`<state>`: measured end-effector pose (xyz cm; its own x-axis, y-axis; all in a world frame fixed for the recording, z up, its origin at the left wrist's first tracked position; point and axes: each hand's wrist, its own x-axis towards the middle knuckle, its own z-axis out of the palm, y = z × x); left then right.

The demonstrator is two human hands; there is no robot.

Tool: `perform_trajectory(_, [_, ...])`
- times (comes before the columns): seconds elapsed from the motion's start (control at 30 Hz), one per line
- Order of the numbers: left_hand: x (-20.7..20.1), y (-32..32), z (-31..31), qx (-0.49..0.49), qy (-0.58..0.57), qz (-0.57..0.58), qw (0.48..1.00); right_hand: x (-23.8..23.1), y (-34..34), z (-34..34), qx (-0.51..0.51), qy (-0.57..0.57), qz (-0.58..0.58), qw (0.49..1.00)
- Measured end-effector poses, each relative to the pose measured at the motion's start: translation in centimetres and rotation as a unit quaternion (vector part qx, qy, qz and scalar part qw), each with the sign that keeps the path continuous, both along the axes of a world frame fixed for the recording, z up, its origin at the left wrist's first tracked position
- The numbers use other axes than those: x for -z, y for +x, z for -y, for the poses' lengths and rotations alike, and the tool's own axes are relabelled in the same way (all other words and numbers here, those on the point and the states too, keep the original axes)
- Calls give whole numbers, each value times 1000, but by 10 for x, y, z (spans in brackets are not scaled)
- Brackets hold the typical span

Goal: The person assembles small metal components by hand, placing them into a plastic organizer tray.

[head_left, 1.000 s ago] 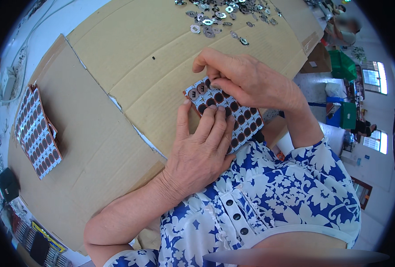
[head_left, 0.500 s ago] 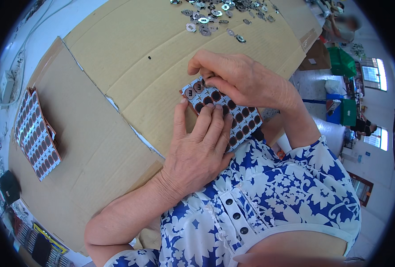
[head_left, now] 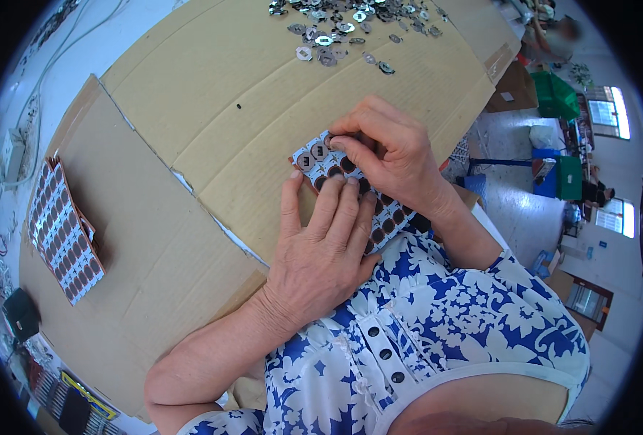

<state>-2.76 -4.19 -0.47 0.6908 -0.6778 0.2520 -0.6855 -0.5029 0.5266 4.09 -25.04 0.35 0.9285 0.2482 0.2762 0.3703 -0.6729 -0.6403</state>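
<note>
A white panel with rows of dark round spots, like a circuit board sheet, lies on the cardboard close to my body. My left hand rests flat across it, fingers stretched out and a little apart, holding nothing. Two small grey metal discs sit on the first spots at its far left corner. Beside them my right hand bends over the far edge, thumb and fingers pinched together at the spot following those discs. Whatever is in that pinch is hidden by the fingers.
Loose flat metal pieces lie heaped at the far side of the cardboard. A stack of similar panels stands at the left. One tiny black bit lies between. Cables run along the far left; green crates stand at right.
My right hand has drawn lower and closer to the panel, its fingertips now at the far row. My left hand stays in place on the panel. The view has shifted slightly.
</note>
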Motion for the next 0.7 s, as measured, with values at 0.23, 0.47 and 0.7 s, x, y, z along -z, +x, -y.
perform_trajectory(0.23, [-2,1,2,-3,5,4,1000,-9,12,6,-102,-39,6,994])
perform_trajectory(0.47, [-2,0,-3,-27,15,20,999,2,36,36,114,21,57,992])
perform_trajectory(0.7, [-2,2,-2,-30,5,23,999,15,64,86,93,-109,92,985])
